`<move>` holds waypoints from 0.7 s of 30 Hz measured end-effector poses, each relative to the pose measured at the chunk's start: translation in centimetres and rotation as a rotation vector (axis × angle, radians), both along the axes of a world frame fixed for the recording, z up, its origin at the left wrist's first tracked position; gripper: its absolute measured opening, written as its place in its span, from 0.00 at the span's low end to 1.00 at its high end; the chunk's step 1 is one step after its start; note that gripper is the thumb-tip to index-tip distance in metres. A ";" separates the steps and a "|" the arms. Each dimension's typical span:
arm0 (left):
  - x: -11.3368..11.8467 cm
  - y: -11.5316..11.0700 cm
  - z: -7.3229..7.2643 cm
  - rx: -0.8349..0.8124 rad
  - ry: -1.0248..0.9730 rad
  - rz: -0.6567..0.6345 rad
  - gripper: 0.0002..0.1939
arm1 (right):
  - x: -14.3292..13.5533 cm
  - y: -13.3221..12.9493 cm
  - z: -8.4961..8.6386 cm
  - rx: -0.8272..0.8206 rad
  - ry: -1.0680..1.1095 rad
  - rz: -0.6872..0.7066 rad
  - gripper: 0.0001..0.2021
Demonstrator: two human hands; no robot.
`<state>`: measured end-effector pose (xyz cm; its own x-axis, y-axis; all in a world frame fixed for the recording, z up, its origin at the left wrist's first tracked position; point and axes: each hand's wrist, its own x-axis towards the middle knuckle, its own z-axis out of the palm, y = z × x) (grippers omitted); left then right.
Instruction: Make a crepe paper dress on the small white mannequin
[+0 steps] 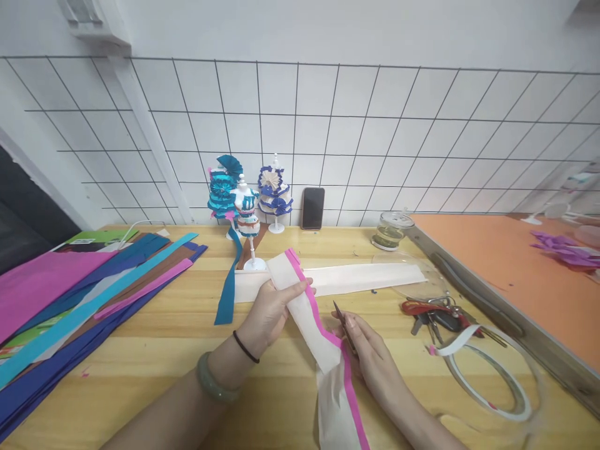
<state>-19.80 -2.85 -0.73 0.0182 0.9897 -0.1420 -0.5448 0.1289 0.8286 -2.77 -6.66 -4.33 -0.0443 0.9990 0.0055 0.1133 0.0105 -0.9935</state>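
A long white paper strip [307, 322] with a pink edge runs from the middle of the table down to the bottom of the view. Its upper part is pinched between the thumb and fingers of my left hand [274, 309]. My right hand [368, 350] is closed on a dark, pointed metal tool [344, 326], beside the pink edge; whether it also touches the strip is unclear. Behind my left hand, another white strip [368, 278] lies flat. A small white dress form [244, 200] with blue and brown trim stands just beyond, a teal strip [227, 294] hanging beside it.
Coloured paper strips [107, 287] spread over the left side. Two more decorated forms and a phone [313, 208] stand by the tiled wall. A lidded glass jar [392, 230], keys [438, 319] and tape rolls [492, 381] sit at the right, near a metal-edged orange surface [497, 275].
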 end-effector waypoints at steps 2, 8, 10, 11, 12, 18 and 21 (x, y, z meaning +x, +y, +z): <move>0.1 -0.1 0.0 -0.007 -0.006 -0.039 0.17 | 0.2 0.2 0.2 -0.009 -0.009 -0.021 0.20; 0.1 -0.3 0.6 -0.007 -0.035 -0.067 0.14 | 0.2 0.7 -0.1 -0.051 0.086 -0.032 0.21; -0.2 -0.2 0.8 -0.009 -0.056 -0.051 0.13 | -0.1 0.6 -0.3 -0.017 0.064 -0.020 0.23; -0.4 -0.1 0.9 0.003 -0.072 -0.033 0.12 | -0.2 0.6 -0.4 -0.007 0.049 -0.009 0.24; -0.6 0.1 1.0 0.021 -0.089 -0.011 0.12 | -0.3 0.5 -0.5 -0.005 0.042 0.002 0.24; -2.0 1.1 1.1 0.076 -0.146 0.128 0.10 | -0.8 0.0 -0.5 -0.049 0.062 0.055 0.23; -2.1 1.0 1.1 0.085 -0.121 0.037 0.14 | -0.8 -0.1 -0.5 -0.040 0.071 0.080 0.22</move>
